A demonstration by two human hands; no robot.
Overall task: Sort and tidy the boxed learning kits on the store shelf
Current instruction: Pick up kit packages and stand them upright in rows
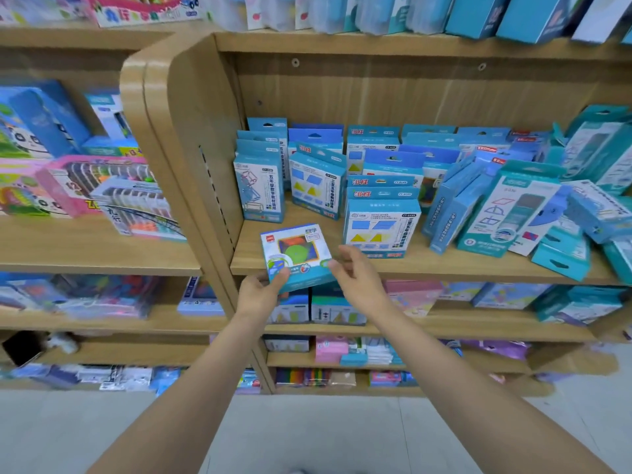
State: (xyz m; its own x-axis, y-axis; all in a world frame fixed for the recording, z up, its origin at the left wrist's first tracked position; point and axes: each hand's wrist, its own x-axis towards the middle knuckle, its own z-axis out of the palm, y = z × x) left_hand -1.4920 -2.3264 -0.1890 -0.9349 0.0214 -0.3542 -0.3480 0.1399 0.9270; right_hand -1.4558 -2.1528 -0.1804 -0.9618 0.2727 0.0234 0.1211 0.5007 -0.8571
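Note:
My left hand (261, 291) grips the lower left corner of a small blue kit box (296, 255) with a green circle on its face, held tilted at the front edge of the wooden shelf (427, 263). My right hand (355, 272) is at the box's right edge, fingertips touching its corner, fingers loosely curled. Behind it, blue boxed kits stand upright in rows: a box with line-drawn solids (260, 184), two with yellow and blue shapes (316, 186) (380, 227). To the right, several teal boxes (509, 210) lean and lie in a jumble.
A rounded wooden side panel (178, 138) separates this bay from the left bay, which holds pink and blue toy boxes (99, 186). Lower shelves hold more coloured packs (337, 306). More blue boxes sit on the shelf above (478, 15). Grey floor lies below.

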